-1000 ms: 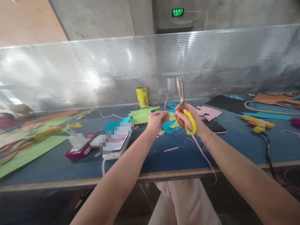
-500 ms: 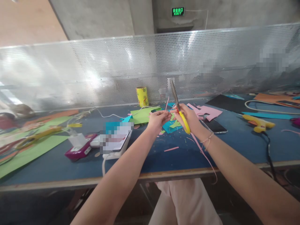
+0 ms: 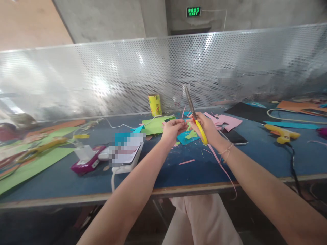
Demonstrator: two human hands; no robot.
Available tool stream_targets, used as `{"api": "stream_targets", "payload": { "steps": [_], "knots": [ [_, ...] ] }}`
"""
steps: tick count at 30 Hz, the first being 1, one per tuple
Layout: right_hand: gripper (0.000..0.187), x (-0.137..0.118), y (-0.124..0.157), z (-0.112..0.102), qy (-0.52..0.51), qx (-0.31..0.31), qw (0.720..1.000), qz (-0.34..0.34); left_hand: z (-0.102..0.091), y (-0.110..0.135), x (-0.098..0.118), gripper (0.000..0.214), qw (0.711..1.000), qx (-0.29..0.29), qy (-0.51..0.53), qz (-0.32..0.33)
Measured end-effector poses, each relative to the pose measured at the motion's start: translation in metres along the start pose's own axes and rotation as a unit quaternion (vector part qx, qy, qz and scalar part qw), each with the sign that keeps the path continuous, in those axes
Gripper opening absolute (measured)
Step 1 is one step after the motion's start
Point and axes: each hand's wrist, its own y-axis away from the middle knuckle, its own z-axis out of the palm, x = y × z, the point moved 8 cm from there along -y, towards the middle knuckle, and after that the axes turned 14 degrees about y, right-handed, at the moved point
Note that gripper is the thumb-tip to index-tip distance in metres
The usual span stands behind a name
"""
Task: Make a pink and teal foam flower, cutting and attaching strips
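Note:
My right hand is closed around the yellow and red handles of a pair of scissors, whose metal blades point up and slightly left. My left hand is pinched on a thin pink paper strip just left of the blades. A long pink strip trails down from my right hand past the table edge. Both hands hover over blue and green paper scraps on the blue table.
A yellow roll stands by the perforated metal screen. Green sheets, a magenta device, a phone, pink paper and a yellow glue gun with its cable lie around.
The scissors tilted from upright to leaning left and moved closer to my left hand; since half a second ago both hands are nearly still.

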Motion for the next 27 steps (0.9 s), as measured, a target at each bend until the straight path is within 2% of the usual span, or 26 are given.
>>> {"api": "stream_targets", "payload": {
  "steps": [10, 20, 27],
  "knots": [
    [0.024, 0.002, -0.001, 0.001, -0.008, -0.005, 1.0, 0.002, 0.001, 0.003, 0.004, 0.012, 0.999, 0.014, -0.037, 0.021],
    [0.023, -0.001, 0.0, 0.003, -0.003, -0.015, 0.999, -0.03, -0.005, 0.002, -0.002, 0.006, 0.999, 0.042, -0.005, -0.02],
    [0.025, -0.007, 0.001, 0.001, 0.059, -0.026, 0.996, -0.056, -0.007, -0.002, -0.009, 0.006, 0.997, 0.038, 0.023, -0.067]
  ]
}}
